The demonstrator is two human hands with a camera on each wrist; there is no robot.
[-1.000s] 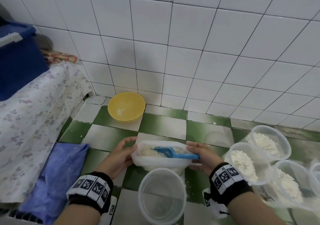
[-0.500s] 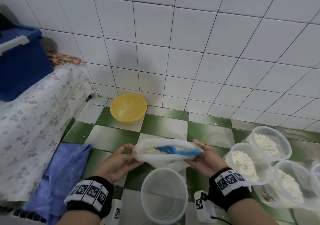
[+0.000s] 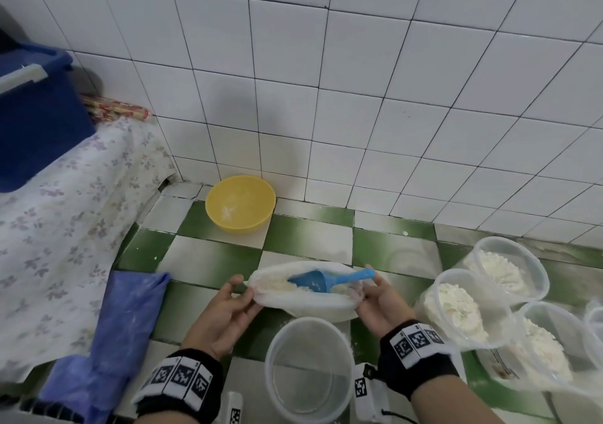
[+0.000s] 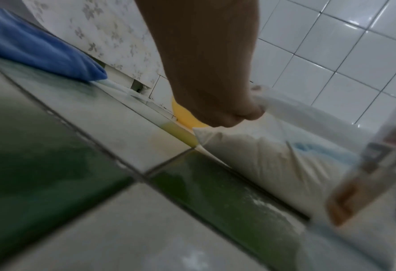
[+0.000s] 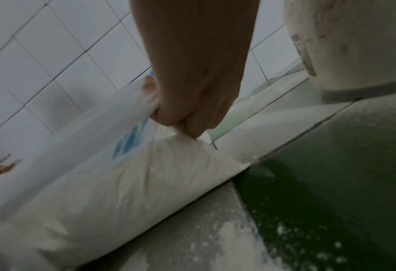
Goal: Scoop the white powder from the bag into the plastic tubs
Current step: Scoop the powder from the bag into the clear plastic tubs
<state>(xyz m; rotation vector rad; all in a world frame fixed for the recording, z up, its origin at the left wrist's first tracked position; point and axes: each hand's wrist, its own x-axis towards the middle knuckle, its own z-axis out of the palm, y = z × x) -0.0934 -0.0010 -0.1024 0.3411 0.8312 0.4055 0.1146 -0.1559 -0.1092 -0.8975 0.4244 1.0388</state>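
Thin, limp plastic makes up the bag [image 3: 303, 303], so it is judged to be soft, slack and likely to sag or fold shut unless its mouth is kept stretched; the powder [image 3: 280, 285] inside gives it some weight low down, and the film looks dusty and may be slippery. The rim at either end of the mouth is judged the best place for it to be held, and that is where it is taken. The left hand [image 3: 225, 312] is closed round the left end of the rim, the film being gathered under curled fingers, as is seen plainly in the left wrist view [image 4: 218, 102]. The right hand [image 3: 380, 303] pinches the right end in the same way, knuckles bent over bunched plastic [image 5: 192, 110]. Between the two grips the mouth is pulled wide, and the bag is held just above or on the tiled counter [image 3: 202, 260]; which of the two cannot be told. A blue scoop [image 3: 318, 280] lies loose inside the bag between the hands, its handle pointing toward the right hand but not held by it. An empty tub [image 3: 308, 368] stands just below the grips, nearer the person. Three filled tubs [image 3: 509, 270] are clustered beside and beyond the right hand.
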